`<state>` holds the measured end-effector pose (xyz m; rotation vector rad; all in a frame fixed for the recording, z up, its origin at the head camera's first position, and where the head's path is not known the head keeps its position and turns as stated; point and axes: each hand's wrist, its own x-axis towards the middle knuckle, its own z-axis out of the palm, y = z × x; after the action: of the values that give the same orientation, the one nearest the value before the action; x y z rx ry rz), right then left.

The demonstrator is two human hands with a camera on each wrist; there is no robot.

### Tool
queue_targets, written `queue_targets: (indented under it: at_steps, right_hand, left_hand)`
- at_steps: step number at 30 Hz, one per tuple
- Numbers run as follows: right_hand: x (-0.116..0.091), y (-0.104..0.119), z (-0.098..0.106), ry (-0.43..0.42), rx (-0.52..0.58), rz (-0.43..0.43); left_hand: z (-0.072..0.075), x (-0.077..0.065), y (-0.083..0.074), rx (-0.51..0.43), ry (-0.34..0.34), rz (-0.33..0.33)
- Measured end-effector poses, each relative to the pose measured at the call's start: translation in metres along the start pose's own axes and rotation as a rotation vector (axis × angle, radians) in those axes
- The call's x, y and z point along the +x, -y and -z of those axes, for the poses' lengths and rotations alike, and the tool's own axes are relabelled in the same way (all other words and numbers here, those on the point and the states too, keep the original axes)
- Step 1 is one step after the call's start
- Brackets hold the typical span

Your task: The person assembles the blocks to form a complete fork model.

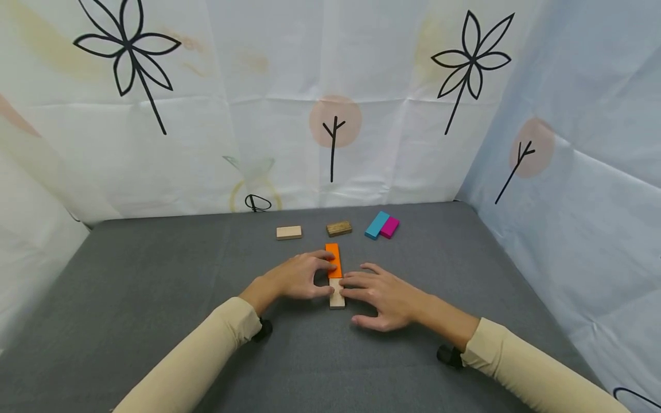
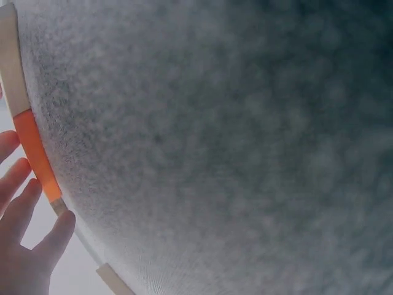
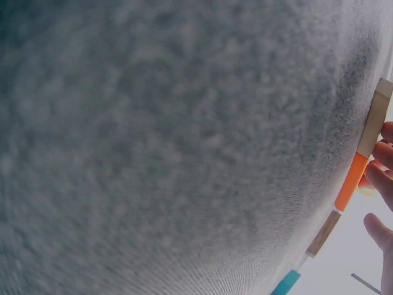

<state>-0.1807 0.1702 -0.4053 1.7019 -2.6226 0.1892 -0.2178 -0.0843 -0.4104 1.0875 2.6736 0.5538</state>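
Observation:
An orange wooden block (image 1: 334,269) and a pale wooden block (image 1: 337,301) lie flat, end to end, in a line running away from me. From the left, my left hand (image 1: 296,276) reaches its fingers onto the orange block, while its thumb meets the pale block's left edge. My right hand (image 1: 384,298) is on the other side, fingers extended, with fingertips at the pale block's right edge and its thumb held apart. In the left wrist view, the left hand's spread fingers lie along the orange block (image 2: 38,157). The right wrist view shows fingertips beside the pale block (image 3: 373,123).
Beyond the line lie another pale block (image 1: 288,232), a brown block (image 1: 338,229), and a blue block (image 1: 377,225) touching a magenta block (image 1: 389,228). The grey tabletop (image 1: 155,298) is bordered by white patterned cloth (image 1: 284,115) at the back and sides.

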Motion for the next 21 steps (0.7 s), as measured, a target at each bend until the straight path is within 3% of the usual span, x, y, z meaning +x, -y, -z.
queue_targets:
  at_steps: [9,21]
  right_hand:
    - [0.000,-0.002,0.003,0.028,-0.002,-0.024]
    - [-0.001,0.001,0.005,0.003,-0.020,0.022]
  left_hand:
    - [0.000,-0.002,-0.002,0.025,0.017,-0.015]
    - [-0.001,-0.011,-0.007,0.083,0.000,-0.042]
